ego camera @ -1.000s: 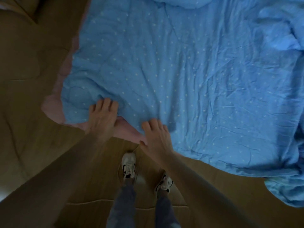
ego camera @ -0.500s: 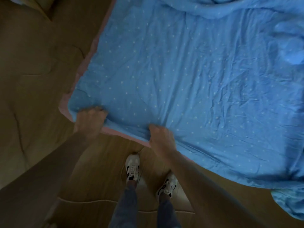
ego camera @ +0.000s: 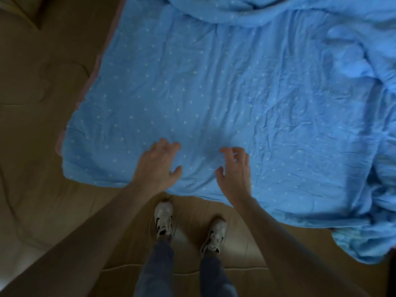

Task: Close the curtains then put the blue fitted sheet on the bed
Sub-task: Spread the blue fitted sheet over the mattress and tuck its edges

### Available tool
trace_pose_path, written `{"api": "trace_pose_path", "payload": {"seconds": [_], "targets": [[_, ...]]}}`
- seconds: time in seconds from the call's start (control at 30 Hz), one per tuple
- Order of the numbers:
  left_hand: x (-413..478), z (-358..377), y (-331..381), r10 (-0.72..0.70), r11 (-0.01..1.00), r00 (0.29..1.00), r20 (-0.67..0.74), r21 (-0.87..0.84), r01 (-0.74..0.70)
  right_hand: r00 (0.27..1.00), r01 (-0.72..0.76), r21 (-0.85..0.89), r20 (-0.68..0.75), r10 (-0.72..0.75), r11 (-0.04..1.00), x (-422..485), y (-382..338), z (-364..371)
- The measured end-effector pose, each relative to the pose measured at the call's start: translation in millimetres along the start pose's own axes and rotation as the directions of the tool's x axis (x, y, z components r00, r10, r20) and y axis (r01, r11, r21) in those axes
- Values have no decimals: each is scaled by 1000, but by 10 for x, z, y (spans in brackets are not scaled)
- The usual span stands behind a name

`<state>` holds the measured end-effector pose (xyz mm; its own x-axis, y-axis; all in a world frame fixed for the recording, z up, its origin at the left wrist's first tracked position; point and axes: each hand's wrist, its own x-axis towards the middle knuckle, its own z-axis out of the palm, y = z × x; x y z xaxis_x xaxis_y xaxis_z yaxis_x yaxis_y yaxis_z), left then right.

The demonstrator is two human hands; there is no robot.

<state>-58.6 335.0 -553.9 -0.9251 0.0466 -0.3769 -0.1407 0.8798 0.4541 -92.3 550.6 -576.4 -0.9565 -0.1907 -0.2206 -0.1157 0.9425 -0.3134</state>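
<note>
The blue fitted sheet [ego camera: 214,86], dotted with small white spots, lies spread over the bed and covers its near left corner. A thin pink strip of mattress [ego camera: 94,69] shows along the bed's left side. My left hand [ego camera: 156,166] hovers over the sheet near the front edge, fingers apart and holding nothing. My right hand [ego camera: 234,170] is beside it, about a hand's width to the right, fingers curled loosely and empty. The sheet bunches in folds at the far top and on the right, where a loose part [ego camera: 360,245] hangs off the bed.
Wooden floor [ego camera: 42,146] runs along the left and front of the bed. My two feet in white sneakers [ego camera: 164,219] stand close to the bed's front edge. The room is dim.
Both hands gripped the sheet's front edge and pulled it over the pink corner, then let go. They now hover open above the sheet, further in over the bed.
</note>
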Motion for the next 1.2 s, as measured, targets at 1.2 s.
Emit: {"api": "trace_pose_path", "payload": {"seconds": [1.2], "targets": [[213, 2421, 3619, 161, 911, 881, 444, 277, -306, 932, -61, -168, 344, 116, 984, -1178, 3464, -911]]}}
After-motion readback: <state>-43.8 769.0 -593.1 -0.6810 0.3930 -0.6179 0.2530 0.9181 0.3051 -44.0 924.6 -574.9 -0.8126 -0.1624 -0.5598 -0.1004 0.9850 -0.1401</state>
